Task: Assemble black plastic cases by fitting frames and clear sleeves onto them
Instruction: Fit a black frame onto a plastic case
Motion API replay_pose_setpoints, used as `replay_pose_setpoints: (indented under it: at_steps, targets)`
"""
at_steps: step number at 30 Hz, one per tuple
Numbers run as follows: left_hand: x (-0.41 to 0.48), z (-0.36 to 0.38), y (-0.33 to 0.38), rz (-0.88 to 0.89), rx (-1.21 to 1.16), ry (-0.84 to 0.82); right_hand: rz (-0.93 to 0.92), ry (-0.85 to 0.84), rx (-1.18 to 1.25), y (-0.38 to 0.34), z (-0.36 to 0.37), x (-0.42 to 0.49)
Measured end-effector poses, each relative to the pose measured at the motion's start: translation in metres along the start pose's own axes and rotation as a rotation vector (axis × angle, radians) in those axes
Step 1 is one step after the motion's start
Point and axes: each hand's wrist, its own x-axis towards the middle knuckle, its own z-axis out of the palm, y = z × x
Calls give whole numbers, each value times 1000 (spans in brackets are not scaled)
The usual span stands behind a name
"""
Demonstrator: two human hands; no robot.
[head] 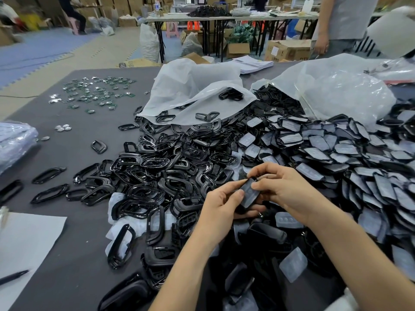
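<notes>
Between both hands I hold one black plastic case [249, 194] with a clear sleeve over its face, above the heap near the table's front. My left hand [221, 204] grips its lower left side, thumb on top. My right hand [280, 187] pinches its upper right edge with thumb and fingers. A pile of black frames [157, 167] spreads to the left of my hands. To the right lies a big heap of sleeved black cases [336, 153]. Loose clear sleeves [292, 263] lie among the parts in front of me.
Two open plastic bags [332, 90] spill parts at the back of the dark table [74, 135]. Small green circuit boards [96, 93] are scattered far left. White paper [27, 245] and a pen [13, 277] lie front left. A person [336, 25] stands beyond the table.
</notes>
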Motion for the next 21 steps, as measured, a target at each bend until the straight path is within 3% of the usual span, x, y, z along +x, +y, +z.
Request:
replay_pose_setpoints:
  at_steps: [10, 21]
  targets:
    - [3, -9, -3, -65, 20, 107, -1, -33, -46, 5, 4, -5]
    - [9, -11, -8, -30, -67, 240, 11, 73, 29, 7, 10, -5]
